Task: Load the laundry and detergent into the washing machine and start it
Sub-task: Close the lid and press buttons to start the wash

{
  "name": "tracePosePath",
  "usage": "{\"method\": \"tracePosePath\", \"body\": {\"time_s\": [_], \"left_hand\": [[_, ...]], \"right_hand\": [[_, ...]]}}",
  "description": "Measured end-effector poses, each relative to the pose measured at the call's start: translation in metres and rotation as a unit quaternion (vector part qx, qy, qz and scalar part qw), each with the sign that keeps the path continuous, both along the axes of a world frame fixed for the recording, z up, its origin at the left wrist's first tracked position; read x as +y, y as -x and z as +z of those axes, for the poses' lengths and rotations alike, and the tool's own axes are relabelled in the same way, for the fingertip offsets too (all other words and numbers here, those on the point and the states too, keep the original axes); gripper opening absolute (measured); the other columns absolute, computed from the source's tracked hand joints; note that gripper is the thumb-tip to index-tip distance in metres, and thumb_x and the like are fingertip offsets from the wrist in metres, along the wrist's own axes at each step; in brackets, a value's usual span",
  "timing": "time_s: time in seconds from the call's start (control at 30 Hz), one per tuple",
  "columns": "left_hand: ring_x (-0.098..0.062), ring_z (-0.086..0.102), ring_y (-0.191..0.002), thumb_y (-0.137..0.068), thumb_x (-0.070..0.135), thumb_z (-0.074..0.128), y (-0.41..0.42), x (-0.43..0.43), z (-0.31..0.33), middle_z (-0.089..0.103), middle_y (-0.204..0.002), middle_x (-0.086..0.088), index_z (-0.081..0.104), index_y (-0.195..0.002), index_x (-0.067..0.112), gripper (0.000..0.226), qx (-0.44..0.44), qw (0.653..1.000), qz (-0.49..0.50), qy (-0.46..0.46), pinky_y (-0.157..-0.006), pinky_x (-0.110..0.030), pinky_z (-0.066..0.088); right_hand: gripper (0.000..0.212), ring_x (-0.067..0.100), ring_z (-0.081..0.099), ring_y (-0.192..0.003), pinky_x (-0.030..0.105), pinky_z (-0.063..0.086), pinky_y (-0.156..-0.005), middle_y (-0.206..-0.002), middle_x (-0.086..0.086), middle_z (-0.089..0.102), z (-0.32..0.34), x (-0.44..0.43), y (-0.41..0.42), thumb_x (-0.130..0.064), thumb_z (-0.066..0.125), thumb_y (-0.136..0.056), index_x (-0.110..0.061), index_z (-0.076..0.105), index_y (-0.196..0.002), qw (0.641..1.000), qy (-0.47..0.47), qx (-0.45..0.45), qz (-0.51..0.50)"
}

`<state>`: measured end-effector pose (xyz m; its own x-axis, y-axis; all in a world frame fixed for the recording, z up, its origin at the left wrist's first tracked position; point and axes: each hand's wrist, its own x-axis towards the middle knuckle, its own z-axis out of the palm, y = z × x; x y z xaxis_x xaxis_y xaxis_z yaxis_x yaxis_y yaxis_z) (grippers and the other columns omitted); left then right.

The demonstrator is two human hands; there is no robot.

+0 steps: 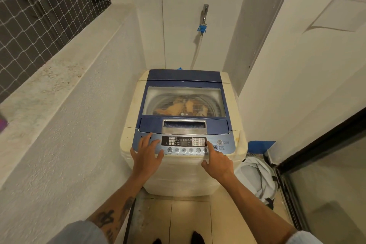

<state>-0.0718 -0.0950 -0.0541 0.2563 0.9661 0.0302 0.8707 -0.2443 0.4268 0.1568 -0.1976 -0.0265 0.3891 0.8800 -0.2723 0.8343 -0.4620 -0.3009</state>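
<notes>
Two bare hands rest at the front edge of a top-loading washing machine (183, 174) that stands in a narrow alcove. Its blue lid (184, 101) is shut, and through the clear window orange-tan laundry (178, 107) lies in the drum. No detergent container can be made out.

Spread flat, the left hand (147, 156) has its fingers apart; the fingertips lie on the left end of the control panel (184, 144) and the thumb points toward the row of round buttons. It grips nothing. The right hand (216, 161) has its index finger (210, 147) stretched out, the tip touching the panel just left of the start/pause button (215, 147), while the other fingers curl under; it holds nothing either. The power button (219, 142) sits just above and to the right, untouched.

Room around the machine is tight. On the left, its side stands close to a rough plaster parapet wall (65, 125) topped by a ledge and netting (39, 10). Behind it, a tap (204, 20) with a blue fitting hangs on the back wall. On the right, a narrow gap holds a pale bag (257, 176) on the floor, just beside the dark frame of a sliding glass door (316, 174). Tiled floor (190, 220) lies open in front, between the forearms.
</notes>
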Motion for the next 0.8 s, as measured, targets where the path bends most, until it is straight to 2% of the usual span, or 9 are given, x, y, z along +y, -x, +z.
{"method": "tracePosePath", "body": {"time_s": [0.33,0.8], "left_hand": [[-0.028,0.029,-0.141,-0.087,0.04,0.066,-0.001,-0.001,-0.001,0.035,-0.153,-0.004,0.06,-0.127,0.024,0.044,-0.002,1.0,-0.004,0.003,-0.108,-0.066,0.019],[-0.026,0.028,-0.142,-0.087,0.041,0.065,0.004,0.0,0.001,0.034,-0.153,-0.001,0.058,-0.129,0.025,0.045,0.0,1.0,0.004,0.016,-0.109,-0.066,0.019]], "right_hand": [[0.08,0.028,0.064,-0.101,0.04,0.051,-0.082,-0.116,0.006,0.066,0.002,0.006,0.013,-0.038,0.057,-0.09,-0.031,0.009,-0.154,1.0,0.006,0.002,0.01],[0.081,0.027,0.065,-0.1,0.038,0.052,-0.081,-0.118,0.004,0.066,0.004,0.014,0.028,-0.036,0.058,-0.091,-0.033,0.009,-0.155,0.999,0.021,0.0,0.047]]}}
